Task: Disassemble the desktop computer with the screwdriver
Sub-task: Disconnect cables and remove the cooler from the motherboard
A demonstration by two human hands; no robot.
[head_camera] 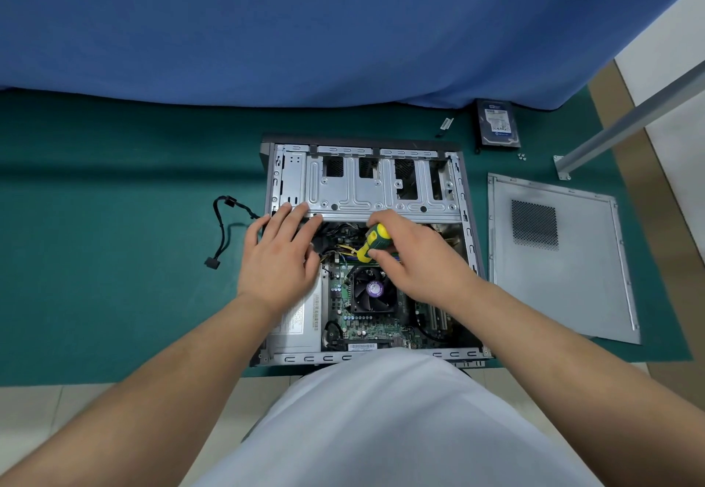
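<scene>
The open desktop computer case [469, 219] lies flat on the green mat, its motherboard and black CPU fan [372, 290] exposed. My right hand [416, 257] grips the yellow-and-green screwdriver [375, 242] over the cables near the middle of the case; its tip is hidden. My left hand [280, 257] rests flat, fingers spread, on the near left corner of the metal drive cage [381, 189], above the power supply [301, 322].
The removed grey side panel [560, 257] lies right of the case. A hard drive [497, 123] and a few small screws [522, 156] sit at the back right. A loose black cable [223, 227] lies left of the case. Blue cloth [305, 28] covers the far side.
</scene>
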